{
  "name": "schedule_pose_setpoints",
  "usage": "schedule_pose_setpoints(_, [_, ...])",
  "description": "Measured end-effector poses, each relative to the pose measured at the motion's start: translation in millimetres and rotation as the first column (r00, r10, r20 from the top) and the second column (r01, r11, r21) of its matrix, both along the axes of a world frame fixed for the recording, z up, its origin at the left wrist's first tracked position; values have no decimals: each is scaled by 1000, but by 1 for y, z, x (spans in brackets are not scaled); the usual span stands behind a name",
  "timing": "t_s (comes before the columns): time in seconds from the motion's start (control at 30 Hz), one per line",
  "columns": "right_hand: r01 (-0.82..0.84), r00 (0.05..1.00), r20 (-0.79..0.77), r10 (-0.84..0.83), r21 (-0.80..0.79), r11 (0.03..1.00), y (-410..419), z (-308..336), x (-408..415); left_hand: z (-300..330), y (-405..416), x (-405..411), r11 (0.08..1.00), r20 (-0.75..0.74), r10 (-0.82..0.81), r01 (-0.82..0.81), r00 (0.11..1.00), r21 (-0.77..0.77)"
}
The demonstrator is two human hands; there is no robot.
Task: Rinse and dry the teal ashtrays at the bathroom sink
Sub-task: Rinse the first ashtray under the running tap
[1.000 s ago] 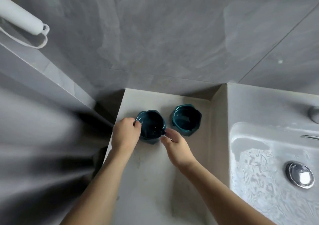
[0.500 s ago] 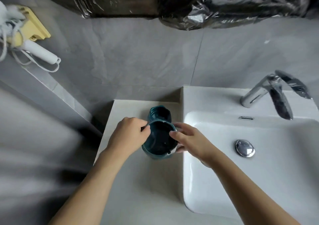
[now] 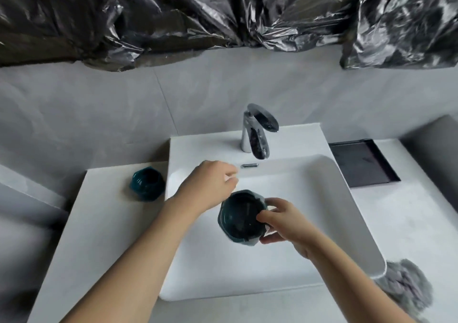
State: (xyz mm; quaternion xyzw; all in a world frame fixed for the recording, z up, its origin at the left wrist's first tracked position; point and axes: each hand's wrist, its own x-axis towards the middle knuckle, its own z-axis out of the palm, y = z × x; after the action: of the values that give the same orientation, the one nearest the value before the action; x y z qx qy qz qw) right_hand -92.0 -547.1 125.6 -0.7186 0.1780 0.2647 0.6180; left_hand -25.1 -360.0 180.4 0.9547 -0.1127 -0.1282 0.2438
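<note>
Right hand [image 3: 285, 221] pinches a teal ashtray [image 3: 241, 217] over the sink [image 3: 347, 223]. Left hand [image 3: 210, 186] empty, fingers loosely curled. Second ashtray [image 3: 148, 184] at counter's back-left.

A matte grey tiled wall [image 3: 99, 104] with thin grout lines rises behind a pale grey stone tabletop [image 3: 104, 223]. Crumpled glossy black plastic sheeting [image 3: 173, 18] hangs across the top of the wall. A shallow black rectangular tray [image 3: 363, 161] is recessed in the tabletop at the right. A fuzzy grey cloth [image 3: 406, 288] lies at the near right edge. Soft, even light falls throughout.
</note>
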Motion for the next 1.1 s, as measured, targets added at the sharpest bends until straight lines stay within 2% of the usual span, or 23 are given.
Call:
schedule_pose_setpoints(0.07, [96,995,-5,-96,-8,995,-16,-10,2,16,-31,13,998,239,10,5,971,-61])
schedule_pose_setpoints(0.13, [187,982,-7,-187,18,982,-28,-17,9,25,-57,31,998,384,-36,56,923,-42])
schedule_pose_setpoints(0.33, [304,949,50,-311,113,946,-46,-22,34,11,-91,73,966,398,-172,74,901,248])
schedule_pose_setpoints(0.57, [379,912,69,-405,242,893,-46,-29,57,-3,-86,89,941,568,-252,61,784,332])
schedule_pose_setpoints(0.67, [401,898,67,-434,279,872,-42,-33,63,2,-83,93,964,597,-213,67,774,257])
schedule_pose_setpoints(0.77, [414,888,69,-455,308,856,-38,-36,66,8,-78,110,998,503,19,17,864,-67])
schedule_pose_setpoints(0.83, [417,882,76,-465,335,845,-37,-37,67,8,-72,118,957,329,122,-23,936,-289])
schedule_pose_setpoints(0.9, [410,882,88,-464,345,845,-36,-39,69,-1,-63,120,887,175,237,-139,956,-440])
schedule_pose_setpoints(1.0, [399,885,90,-456,355,845,-37,-40,71,-29,-44,104,808,-9,454,-416,891,-416])
schedule_pose_setpoints(1.03, [398,886,84,-456,365,842,-37,-40,72,-39,-39,96,776,-110,469,-468,877,-424])
schedule_pose_setpoints(1.1, [391,890,69,-451,393,832,-35,-41,73,-54,-38,80,709,-367,365,-511,855,-486])
